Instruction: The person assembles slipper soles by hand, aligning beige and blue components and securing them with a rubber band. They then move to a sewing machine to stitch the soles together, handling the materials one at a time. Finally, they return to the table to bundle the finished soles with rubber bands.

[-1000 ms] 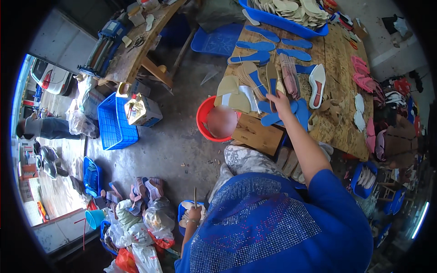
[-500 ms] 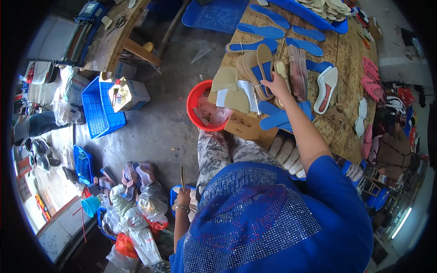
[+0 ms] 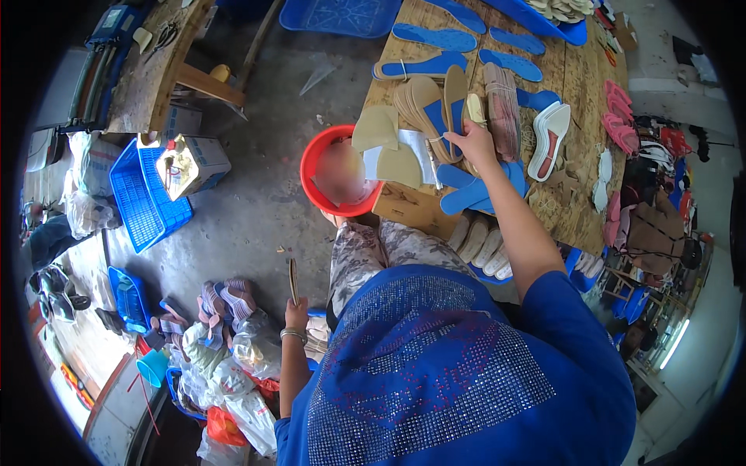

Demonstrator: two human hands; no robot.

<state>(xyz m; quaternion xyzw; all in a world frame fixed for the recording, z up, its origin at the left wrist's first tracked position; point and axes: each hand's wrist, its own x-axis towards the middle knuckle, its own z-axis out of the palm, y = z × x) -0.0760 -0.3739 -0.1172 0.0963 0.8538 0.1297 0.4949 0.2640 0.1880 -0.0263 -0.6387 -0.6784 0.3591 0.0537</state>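
Observation:
On the wooden table, a bundle of tan insoles with blue middles (image 3: 420,95) stands fanned out. My right hand (image 3: 474,145) is at its near end, thumb and forefinger pinched together at the lower part of the right-hand insole (image 3: 455,85). A thin pale band or string shows by the fingertips; whether they grip it too, I cannot tell. Low on my left side, my left hand (image 3: 296,312) is closed round the end of a thin insole-shaped piece (image 3: 293,279), seen edge-on and pointing up. Flat blue insoles (image 3: 466,186) lie just below my right hand.
A red bucket (image 3: 312,186) stands at the table's left corner, beside tan sheet pieces (image 3: 376,128). Tied insole bundles (image 3: 501,109) and white sole shapes (image 3: 549,140) lie to the right. A blue crate (image 3: 138,203) and bagged goods (image 3: 233,380) stand on the left floor.
The right-hand insole now stands further apart from the bundle, and my right fingers have come together at its lower part. My left hand has moved slightly forward and left with its piece.

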